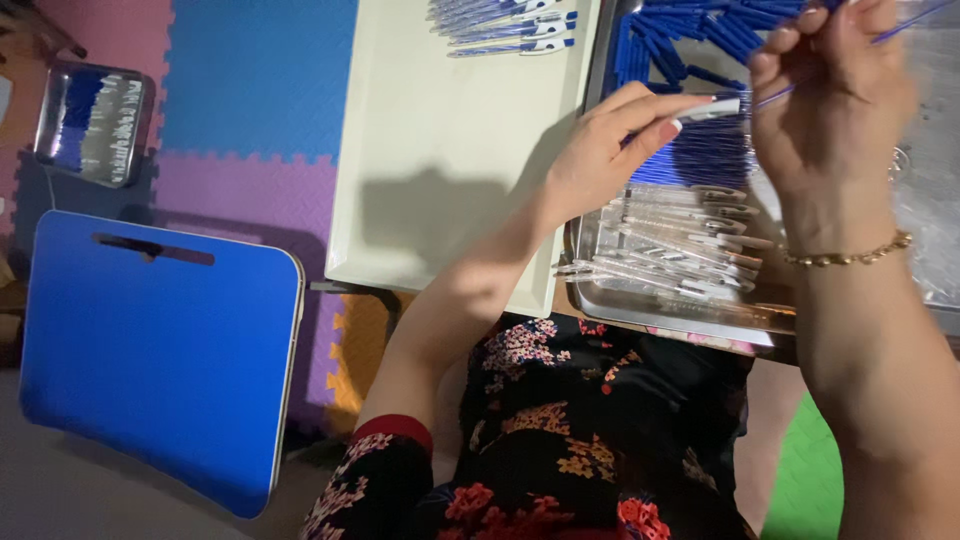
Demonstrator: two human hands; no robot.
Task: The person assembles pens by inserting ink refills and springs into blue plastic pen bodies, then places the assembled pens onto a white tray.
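Head view: a pen is being put together over the steel tray (690, 312). The left hand (600, 160) is closed in a pinch on a clear barrel (712, 110), held level with its open end toward 3 o'clock. The right hand (835, 100) is closed on a thin blue refill (905, 25), which slants up toward 1 o'clock; its lower tip lies just at the barrel's mouth. The step in hand appears to be threading the refill into the barrel; the next move would call for a straight, steady push along the barrel's axis.

Below the hands, at 6 o'clock, a heap of barrels (670, 245) lies in the tray; blue caps (680, 40) are piled at 12 o'clock. On the cream tray (430, 180), at 9 o'clock, finished pens (510, 25) rest at the far edge. A blue board (160, 350) lies well apart at 8 o'clock. Nothing stands between refill and barrel, though the right hand hides part of the joint.
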